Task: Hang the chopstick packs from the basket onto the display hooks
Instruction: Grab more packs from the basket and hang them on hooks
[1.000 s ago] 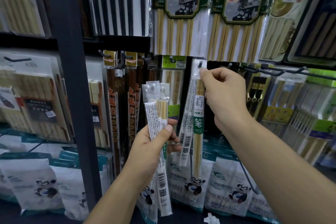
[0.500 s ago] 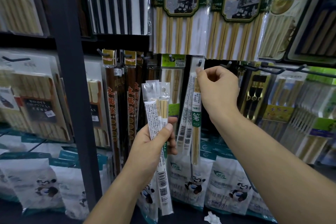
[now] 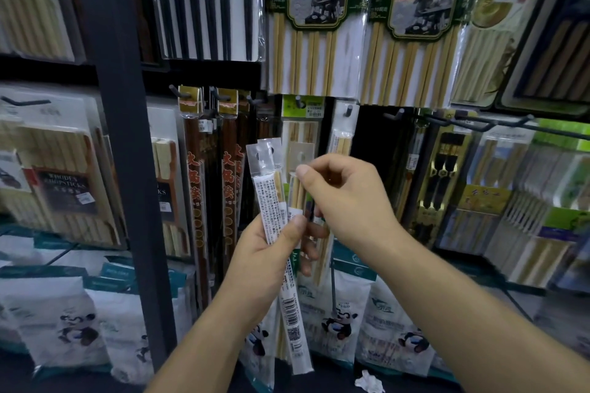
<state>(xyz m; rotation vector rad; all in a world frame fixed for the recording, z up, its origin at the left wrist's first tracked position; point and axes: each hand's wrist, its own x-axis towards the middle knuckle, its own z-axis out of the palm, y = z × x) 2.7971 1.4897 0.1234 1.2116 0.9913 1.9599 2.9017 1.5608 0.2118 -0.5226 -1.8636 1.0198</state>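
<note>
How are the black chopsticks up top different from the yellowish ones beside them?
The black chopsticks pack holds dark sticks on a white card; the pale bamboo chopsticks pack holds yellowish sticks under a green picture label. Both are in clear plastic, sticks side by side.

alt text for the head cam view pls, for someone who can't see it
A person's left hand grips a bundle of clear chopstick packs upright while the right hand pinches one near its top. Behind them, display hooks carry many hanging chopstick sets.

left hand (image 3: 265, 252) grips chopstick packs (image 3: 271, 195) upright; right hand (image 3: 348, 198) pinches rightmost one near top; behind, hanging pack (image 3: 341, 140) on hook (image 3: 348, 110)
</note>
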